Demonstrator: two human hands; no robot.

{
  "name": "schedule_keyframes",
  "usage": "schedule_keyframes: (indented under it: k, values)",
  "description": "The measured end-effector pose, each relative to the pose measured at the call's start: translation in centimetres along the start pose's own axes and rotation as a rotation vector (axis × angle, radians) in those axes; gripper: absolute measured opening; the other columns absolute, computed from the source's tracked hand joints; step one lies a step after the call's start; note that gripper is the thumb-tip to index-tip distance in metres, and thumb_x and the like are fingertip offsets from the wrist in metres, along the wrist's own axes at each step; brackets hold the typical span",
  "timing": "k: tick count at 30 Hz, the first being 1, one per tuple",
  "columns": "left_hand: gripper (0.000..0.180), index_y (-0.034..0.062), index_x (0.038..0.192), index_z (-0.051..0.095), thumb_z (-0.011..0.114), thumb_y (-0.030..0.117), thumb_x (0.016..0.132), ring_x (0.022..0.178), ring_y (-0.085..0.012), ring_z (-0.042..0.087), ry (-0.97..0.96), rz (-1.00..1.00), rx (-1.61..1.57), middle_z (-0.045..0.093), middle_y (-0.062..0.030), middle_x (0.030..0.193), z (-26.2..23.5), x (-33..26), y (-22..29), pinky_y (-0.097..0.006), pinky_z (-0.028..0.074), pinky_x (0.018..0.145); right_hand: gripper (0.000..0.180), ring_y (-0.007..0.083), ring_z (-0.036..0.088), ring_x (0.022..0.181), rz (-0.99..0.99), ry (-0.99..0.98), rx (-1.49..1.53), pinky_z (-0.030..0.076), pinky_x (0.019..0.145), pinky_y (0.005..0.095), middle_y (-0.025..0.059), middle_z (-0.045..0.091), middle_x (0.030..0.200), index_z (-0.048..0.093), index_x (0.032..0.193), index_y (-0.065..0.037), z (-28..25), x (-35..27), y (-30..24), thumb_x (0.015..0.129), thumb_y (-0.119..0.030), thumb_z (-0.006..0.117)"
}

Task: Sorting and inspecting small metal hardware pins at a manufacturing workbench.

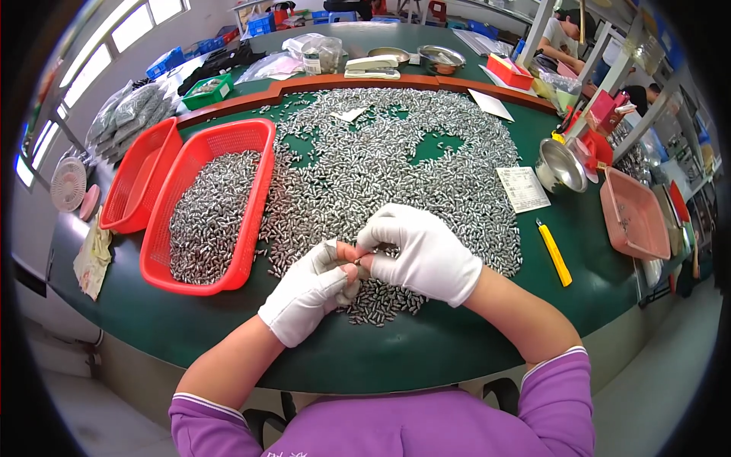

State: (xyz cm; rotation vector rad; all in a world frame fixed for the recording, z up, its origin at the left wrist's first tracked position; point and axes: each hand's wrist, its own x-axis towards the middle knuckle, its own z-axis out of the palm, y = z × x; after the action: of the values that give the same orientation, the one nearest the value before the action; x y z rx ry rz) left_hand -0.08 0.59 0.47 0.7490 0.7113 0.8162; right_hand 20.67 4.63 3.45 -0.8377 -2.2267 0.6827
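Your green desk [426,343] took up most of the frame. The spread of metal pieces [396,179] covered its middle: short silvery bits, axes pointing every way, a few bare green gaps near the top.

Left of frame: red perforated basket [259,198], partly filled with the same kind of bits. Second red basket [145,179] just beside it, further left.

Your white-gloved hands were at centre: right grip [422,255] came in from the right, left grip [308,295] from the lower left, both over the near part of the spread. Both were closed, thumb against index, fingertips meeting.

Right side of frame: steel bowl [562,165], paper slip [523,190] just left of it, yellow cutter [554,253] below the slip, blade end toward the top. All apart from your hands.

Key relation: the small piece [359,262] was pinched where your two grips met, right of the left one, left of the right one. Neither hand was clearly nearer; it looked held from both sides. Long axis: couldn't tell, mostly hidden by fingertips and too small.
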Motion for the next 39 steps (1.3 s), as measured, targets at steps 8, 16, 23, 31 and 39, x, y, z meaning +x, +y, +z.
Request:
schedule_keyframes:
  k: [8,16,23,31,39]
  values:
    - [0.021,0.0101,0.108,0.054,0.066,0.02,0.094,0.073,-0.0079,0.052,0.064,-0.003,0.026,0.061,-0.0013,0.093,0.2,-0.3,0.3,-0.022,0.043,0.067,0.02,0.0294,0.064,0.089,0.074,-0.011,-0.338,0.052,0.08,0.0392,0.0087,0.064,0.092,0.069,0.1,-0.011,0.1,-0.2,1.2,0.082,-0.019,0.071]
    - [0.021,0.0113,0.101,0.056,0.066,0.029,0.095,0.071,-0.0083,0.047,0.019,0.044,-0.02,0.06,-0.004,0.096,0.1,-0.2,0.0,-0.021,0.039,0.064,0.011,0.0294,0.063,0.088,0.126,-0.102,-0.558,0.052,0.078,0.0417,0.0076,0.063,0.088,0.068,0.088,-0.012,1.2,-0.5,2.7,0.082,-0.021,0.069]
    - [0.021,0.0115,0.101,0.056,0.065,0.03,0.096,0.069,-0.0091,0.047,0.023,0.014,-0.046,0.06,-0.0037,0.095,-0.1,-0.1,0.0,-0.022,0.039,0.063,0.015,0.027,0.064,0.079,-0.014,0.125,-0.067,0.053,0.071,0.0362,0.0088,0.066,0.088,0.07,0.094,-0.008,0.0,0.2,0.1,0.079,-0.01,0.074]
    - [0.023,0.0103,0.103,0.056,0.068,0.027,0.094,0.072,-0.0076,0.052,0.056,0.024,0.045,0.062,-0.0008,0.091,-0.1,-0.2,-0.2,-0.021,0.041,0.064,0.012,0.0267,0.065,0.076,-0.112,0.121,-0.123,0.053,0.068,0.037,0.0062,0.066,0.083,0.07,0.083,-0.009,0.4,-0.1,-0.8,0.073,-0.01,0.077]
    - [0.022,0.0102,0.1,0.055,0.072,0.022,0.092,0.074,-0.0076,0.052,0.033,0.066,-0.016,0.061,-0.0015,0.092,-0.2,-0.1,-0.2,-0.02,0.042,0.066,0.013,0.0263,0.064,0.074,-0.198,0.206,-0.239,0.053,0.066,0.0362,0.005,0.066,0.079,0.069,0.083,-0.01,0.1,0.0,-1.0,0.072,-0.01,0.076]
